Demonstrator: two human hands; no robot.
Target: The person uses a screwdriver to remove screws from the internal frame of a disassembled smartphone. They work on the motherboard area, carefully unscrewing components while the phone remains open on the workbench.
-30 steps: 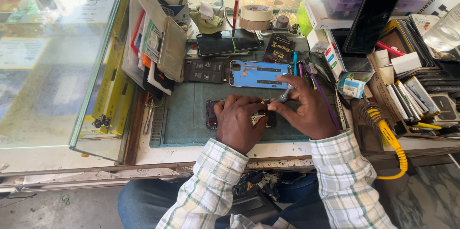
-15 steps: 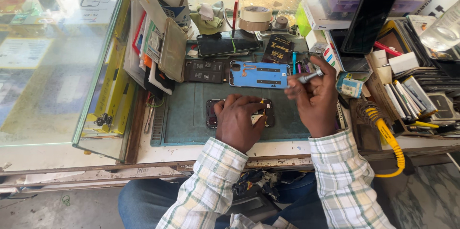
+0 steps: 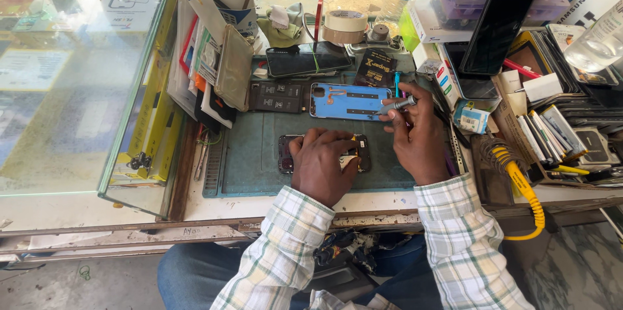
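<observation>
Checked sleeves lead to the left hand [image 3: 319, 166] pressing flat on the opened phone [image 3: 324, 153] at frame centre; the right hand [image 3: 418, 135] has lifted its screwdriver [image 3: 396, 105] toward the blue back cover [image 3: 350, 101], grip closed.

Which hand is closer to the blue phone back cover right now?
Right. The right hand, holding a small screwdriver, sits at the right end of the blue back cover. The left hand rests nearer the person, on the opened phone.
</observation>
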